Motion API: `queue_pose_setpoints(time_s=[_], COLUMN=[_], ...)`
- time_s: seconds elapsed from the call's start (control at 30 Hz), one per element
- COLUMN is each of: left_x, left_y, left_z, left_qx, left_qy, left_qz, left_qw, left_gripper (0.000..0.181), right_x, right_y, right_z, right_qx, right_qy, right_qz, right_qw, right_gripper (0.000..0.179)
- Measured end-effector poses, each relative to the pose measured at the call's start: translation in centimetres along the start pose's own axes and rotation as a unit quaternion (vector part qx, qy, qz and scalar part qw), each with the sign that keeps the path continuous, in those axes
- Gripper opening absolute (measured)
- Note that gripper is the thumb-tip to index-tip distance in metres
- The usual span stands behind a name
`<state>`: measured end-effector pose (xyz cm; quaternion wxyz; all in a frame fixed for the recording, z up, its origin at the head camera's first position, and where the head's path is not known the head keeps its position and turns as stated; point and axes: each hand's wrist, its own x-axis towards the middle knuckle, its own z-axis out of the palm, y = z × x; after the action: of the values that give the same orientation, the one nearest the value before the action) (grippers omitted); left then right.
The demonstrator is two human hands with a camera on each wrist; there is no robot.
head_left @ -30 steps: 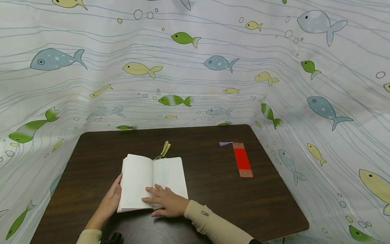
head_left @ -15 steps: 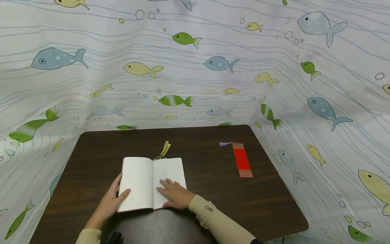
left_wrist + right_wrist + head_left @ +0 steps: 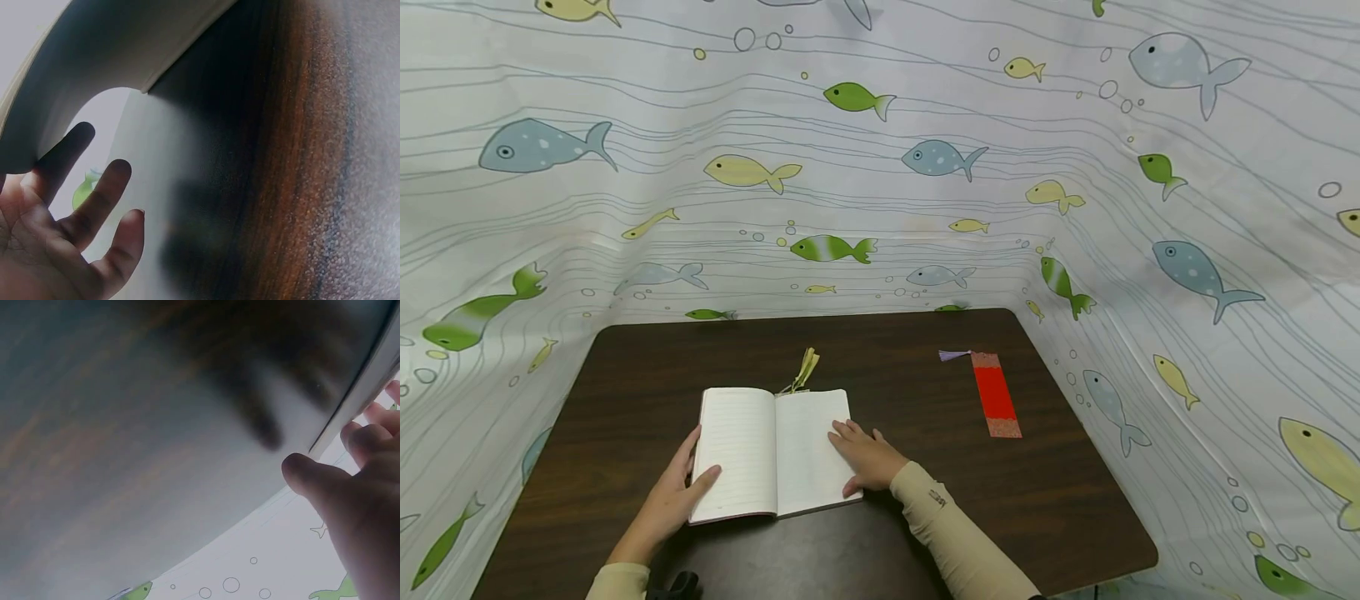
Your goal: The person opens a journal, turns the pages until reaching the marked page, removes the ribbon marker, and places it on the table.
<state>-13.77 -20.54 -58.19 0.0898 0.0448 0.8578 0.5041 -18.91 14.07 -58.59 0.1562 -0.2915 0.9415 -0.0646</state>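
An open notebook (image 3: 736, 450) with blank-looking lined pages lies on the table, spread about its middle. At its left edge my left hand (image 3: 662, 496) grips it, thumb on the left page and the other fingers at the side or underneath. In the left wrist view several fingers of the left hand (image 3: 75, 231) reach beneath the notebook's raised edge (image 3: 131, 44). My right hand (image 3: 872, 458) rests with spread fingers on the outer edge of the right page; in the right wrist view that hand (image 3: 369, 481) appears beside the notebook's edge (image 3: 356, 403). A yellow-green tassel (image 3: 807, 367) sticks out at the spine's top.
A red bookmark (image 3: 996, 396) with glittery ends and a purple tassel (image 3: 953, 356) lies toward the right of the dark wooden table (image 3: 640, 375). White fabric with printed fish (image 3: 831, 247) surrounds the table at the back and sides.
My right hand has slid right across the page to its outer edge. The left page has settled flat, and my left thumb has come down onto it.
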Motion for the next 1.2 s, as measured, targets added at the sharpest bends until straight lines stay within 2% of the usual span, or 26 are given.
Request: queue_pose_setpoints(time_s=[0.13,0.27,0.47,0.6,0.77,0.83,0.9,1.0,1.07,1.1,1.13,1.2], left_x=[0.0,-0.1,-0.1,-0.2,-0.3,-0.4,-0.4,-0.4,-0.4,-0.4,-0.4,-0.3], left_y=[0.2,0.3,0.3,0.3,0.2,0.2,0.2,0.3,0.4,0.4,0.4,0.3], left_z=[0.0,0.0,0.0,0.0,0.0,0.1,0.1,0.1,0.1,0.1,0.1,0.2], left_qx=[0.001,0.002,0.004,0.009,0.005,0.003,0.0,-0.004,-0.008,-0.009,-0.01,-0.01], left_qy=[-0.001,0.0,0.002,0.004,0.002,0.002,-0.001,-0.002,-0.003,-0.003,-0.002,0.0], left_qz=[0.005,0.008,0.006,0.006,-0.002,-0.006,-0.009,-0.009,-0.009,-0.01,-0.008,-0.006], left_qw=[1.0,1.0,1.0,0.9999,1.0,1.0,1.0,0.9999,0.9999,0.9999,0.9999,0.9999], left_gripper=[0.09,0.089,0.088,0.088,0.088,0.089,0.09,0.09,0.09,0.09,0.09,0.089], right_x=[-0.1,0.0,0.3,0.2,0.0,0.0,0.0,0.1,0.0,0.0,0.0,0.1], right_y=[0.0,-0.4,-0.8,-1.0,-1.5,-1.9,-2.3,-3.3,-4.0,-4.4,-4.9,-5.7], right_z=[0.0,0.4,1.2,1.1,0.5,0.1,-0.2,-0.7,-0.9,-0.9,-0.9,-0.9], right_qx=[0.003,-0.001,-0.02,0.006,0.074,0.112,0.158,0.263,0.326,0.345,0.361,0.345], right_qy=[0.016,0.057,0.108,0.128,0.145,0.162,0.184,0.198,0.188,0.179,0.166,0.142], right_qz=[-0.001,0.003,0.035,0.035,0.0,-0.026,-0.055,-0.101,-0.122,-0.13,-0.136,-0.151], right_qw=[0.9999,0.9984,0.9934,0.9912,0.9866,0.98,0.9686,0.9388,0.9185,0.9121,0.9076,0.9154], right_gripper=[0.101,0.099,0.113,0.118,0.116,0.112,0.106,0.097,0.091,0.089,0.088,0.085])
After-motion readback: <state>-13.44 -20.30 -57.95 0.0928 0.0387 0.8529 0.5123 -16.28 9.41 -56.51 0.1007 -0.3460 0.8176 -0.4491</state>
